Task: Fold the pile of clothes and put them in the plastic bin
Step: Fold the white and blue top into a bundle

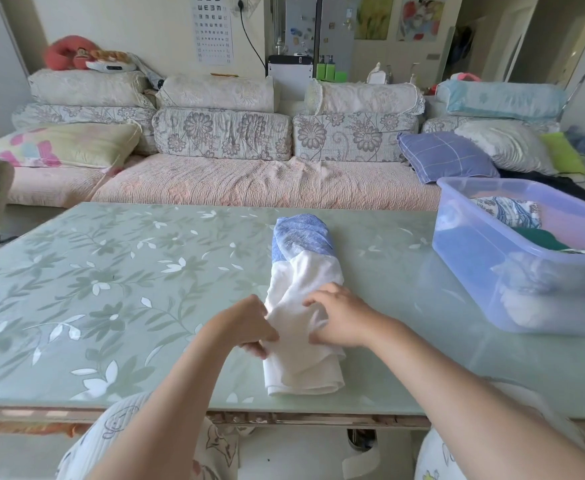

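Head camera, looking down over a seated person's bare forearms to a pale green worktop (pixel 111 289) with a leaf and flower pattern. A garment (pixel 304 271), folded into a long narrow bundle, lies on the worktop near its middle and runs away from the person. Its far end is blue print, its near part plain white, and the near end sits close to the worktop's front edge.

The left hand (pixel 249 327) is at the bundle's left side, its fingers (pixel 254 348) curled and pinching the white cloth. The right hand (pixel 339 320) rests on top of the white part, just beside the left, with fingers and thumb closed on a fold of it.

To the right on the worktop, well apart from the garment, stands a clear bluish plastic bin (pixel 474 244). Folded clothes (pixel 512 213) lie inside it.

Beyond the worktop is a long sofa (pixel 249 188) with a pink cover and floral cushions
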Demonstrator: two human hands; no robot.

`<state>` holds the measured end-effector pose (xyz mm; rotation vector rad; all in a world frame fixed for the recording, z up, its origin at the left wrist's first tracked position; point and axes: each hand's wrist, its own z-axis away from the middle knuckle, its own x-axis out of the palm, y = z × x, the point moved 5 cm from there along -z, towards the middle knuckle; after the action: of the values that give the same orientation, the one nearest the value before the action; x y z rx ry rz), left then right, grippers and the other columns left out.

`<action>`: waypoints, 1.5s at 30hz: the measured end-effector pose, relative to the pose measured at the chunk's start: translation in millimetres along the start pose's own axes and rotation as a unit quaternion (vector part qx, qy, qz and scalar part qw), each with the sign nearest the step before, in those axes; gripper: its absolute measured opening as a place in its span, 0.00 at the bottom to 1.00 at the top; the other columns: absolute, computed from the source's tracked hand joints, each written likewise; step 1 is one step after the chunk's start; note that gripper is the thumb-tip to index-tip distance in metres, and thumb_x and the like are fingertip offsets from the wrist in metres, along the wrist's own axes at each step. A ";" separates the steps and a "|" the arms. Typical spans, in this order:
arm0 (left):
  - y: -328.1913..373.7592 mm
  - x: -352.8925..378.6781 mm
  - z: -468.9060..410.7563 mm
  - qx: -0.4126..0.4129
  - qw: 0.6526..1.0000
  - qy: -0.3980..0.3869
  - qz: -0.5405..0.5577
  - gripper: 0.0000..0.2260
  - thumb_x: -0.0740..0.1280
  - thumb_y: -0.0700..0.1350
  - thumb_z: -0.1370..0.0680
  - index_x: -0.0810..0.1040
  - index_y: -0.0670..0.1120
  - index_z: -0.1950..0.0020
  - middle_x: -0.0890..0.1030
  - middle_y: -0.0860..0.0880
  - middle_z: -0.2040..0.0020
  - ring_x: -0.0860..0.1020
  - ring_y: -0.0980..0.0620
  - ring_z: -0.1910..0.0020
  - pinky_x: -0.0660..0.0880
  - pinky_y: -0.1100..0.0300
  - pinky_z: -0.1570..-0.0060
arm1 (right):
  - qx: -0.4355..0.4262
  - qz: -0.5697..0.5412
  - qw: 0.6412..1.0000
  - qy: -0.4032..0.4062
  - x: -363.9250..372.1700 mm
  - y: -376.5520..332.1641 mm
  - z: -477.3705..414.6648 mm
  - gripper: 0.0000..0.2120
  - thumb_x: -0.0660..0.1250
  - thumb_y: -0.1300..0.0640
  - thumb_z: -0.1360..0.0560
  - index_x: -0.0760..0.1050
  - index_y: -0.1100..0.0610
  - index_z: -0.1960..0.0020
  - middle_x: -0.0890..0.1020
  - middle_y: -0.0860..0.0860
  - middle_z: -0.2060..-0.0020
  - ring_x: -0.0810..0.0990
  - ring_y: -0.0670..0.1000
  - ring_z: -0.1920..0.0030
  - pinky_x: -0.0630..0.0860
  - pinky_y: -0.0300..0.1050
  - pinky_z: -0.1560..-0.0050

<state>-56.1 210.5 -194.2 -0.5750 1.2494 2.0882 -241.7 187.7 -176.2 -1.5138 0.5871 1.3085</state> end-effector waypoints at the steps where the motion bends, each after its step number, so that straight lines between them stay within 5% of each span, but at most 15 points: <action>1: -1.0 0.0 2.9 -0.011 0.997 -0.012 -0.069 0.18 0.67 0.42 0.25 0.67 0.43 0.38 0.84 0.45 0.68 0.80 0.51 0.74 0.74 0.63 0.68 | 0.003 0.005 0.999 -0.041 6.7 -1.0 1.7 0.33 0.74 0.45 0.30 0.68 0.45 0.27 0.65 0.47 0.28 0.65 0.48 0.28 0.66 0.44 0.30; 4: 0.7 -3.9 5.5 -0.019 0.978 -0.008 -0.206 0.18 0.67 0.44 0.27 0.71 0.43 0.39 0.82 0.48 0.68 0.79 0.52 0.71 0.71 0.63 0.68 | 0.021 0.008 0.996 -0.091 17.5 0.1 -1.6 0.35 0.69 0.39 0.27 0.64 0.44 0.23 0.60 0.47 0.23 0.62 0.50 0.24 0.62 0.47 0.27; 8: 18.8 -31.8 -9.0 0.039 0.970 0.124 -0.207 0.18 0.65 0.45 0.26 0.72 0.45 0.36 0.77 0.47 0.43 0.77 0.46 0.44 0.71 0.58 0.53 | 0.015 0.035 0.999 0.019 0.7 0.6 -17.3 0.23 0.64 0.39 0.24 0.72 0.43 0.31 0.71 0.50 0.32 0.68 0.53 0.29 0.64 0.50 0.30; 12: 44.7 -42.2 -38.9 0.107 0.974 0.197 -0.039 0.11 0.61 0.40 0.24 0.79 0.47 0.46 0.81 0.47 0.48 0.79 0.46 0.52 0.74 0.58 0.56 | -0.002 0.050 0.995 0.090 -9.8 8.5 -32.6 0.18 0.62 0.47 0.21 0.73 0.46 0.32 0.70 0.49 0.32 0.68 0.53 0.30 0.62 0.48 0.31; 18: 50.4 -23.5 -107.2 0.064 0.987 0.143 0.035 0.13 0.61 0.46 0.20 0.81 0.39 0.47 0.83 0.41 0.51 0.82 0.42 0.52 0.80 0.50 0.46 | 0.002 0.060 0.993 0.099 -12.3 29.7 -59.9 0.26 0.62 0.49 0.21 0.63 0.49 0.24 0.63 0.50 0.25 0.63 0.54 0.26 0.61 0.49 0.30; 24: 60.8 -30.5 -147.9 -0.014 0.983 0.147 0.107 0.12 0.66 0.52 0.23 0.77 0.42 0.55 0.77 0.46 0.65 0.74 0.47 0.68 0.71 0.60 0.62 | -0.004 0.053 0.997 0.058 -13.6 46.3 -82.9 0.36 0.68 0.40 0.26 0.60 0.47 0.22 0.55 0.49 0.20 0.56 0.51 0.22 0.57 0.50 0.25; 30: 63.2 -47.1 -171.4 -0.024 0.973 0.162 0.163 0.06 0.66 0.40 0.28 0.74 0.43 0.64 0.75 0.45 0.67 0.71 0.49 0.70 0.68 0.61 0.66 | -0.028 0.051 0.995 0.081 -18.6 45.7 -114.5 0.30 0.61 0.40 0.22 0.60 0.46 0.22 0.54 0.50 0.20 0.55 0.52 0.21 0.54 0.50 0.24; 35: 61.0 -77.5 -174.6 0.026 0.957 0.289 0.022 0.12 0.54 0.37 0.22 0.73 0.39 0.42 0.79 0.39 0.45 0.78 0.39 0.45 0.71 0.52 0.54 | -0.014 0.076 0.995 0.070 -22.3 55.0 -139.9 0.30 0.58 0.40 0.20 0.58 0.46 0.21 0.53 0.51 0.19 0.55 0.52 0.21 0.54 0.49 0.24; 41: 57.3 -74.4 -183.2 0.072 0.942 0.307 -0.115 0.15 0.55 0.33 0.23 0.62 0.43 0.37 0.77 0.39 0.51 0.75 0.40 0.56 0.71 0.50 0.60 | -0.026 0.079 0.995 0.060 -14.9 55.6 -158.5 0.32 0.59 0.38 0.21 0.57 0.46 0.21 0.53 0.51 0.19 0.55 0.52 0.21 0.54 0.50 0.24; 45: 67.6 -80.2 -187.8 0.092 0.916 0.336 -0.198 0.22 0.58 0.33 0.26 0.64 0.46 0.33 0.70 0.41 0.41 0.75 0.38 0.45 0.74 0.47 0.49 | -0.030 0.087 0.994 0.060 -13.1 54.4 -168.3 0.31 0.57 0.39 0.20 0.54 0.47 0.20 0.50 0.52 0.19 0.51 0.52 0.20 0.52 0.50 0.24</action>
<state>-38.4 -3.7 -186.4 -1.4052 1.5079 1.4478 -218.8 13.5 -200.2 -1.6279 0.7771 1.3839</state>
